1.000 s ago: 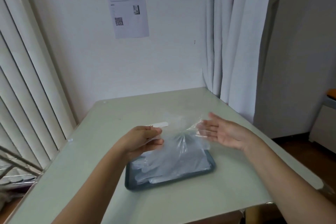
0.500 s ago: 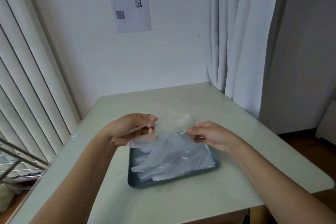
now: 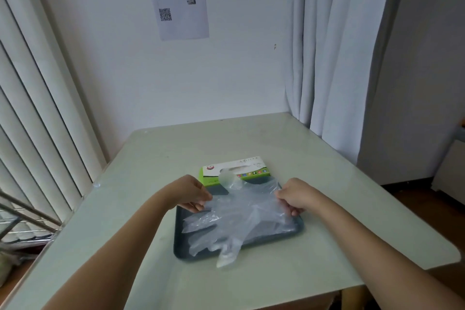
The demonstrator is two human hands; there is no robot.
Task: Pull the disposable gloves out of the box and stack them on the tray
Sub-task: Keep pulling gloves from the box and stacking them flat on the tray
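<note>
The left hand [image 3: 191, 194] and right hand [image 3: 294, 196] pinch the glove [image 3: 241, 211] by its edges over the tray [image 3: 180, 246], near the box [image 3: 234, 171]; lay it flat, tips inside the rim, then release

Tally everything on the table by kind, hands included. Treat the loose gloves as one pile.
Tray: 1
Glove box: 1
Glove pile: 1 (the clear gloves overlap too much to count singly)
Hands: 2 (left hand, right hand, each pinching an edge of that pile)
Total: 5
</note>
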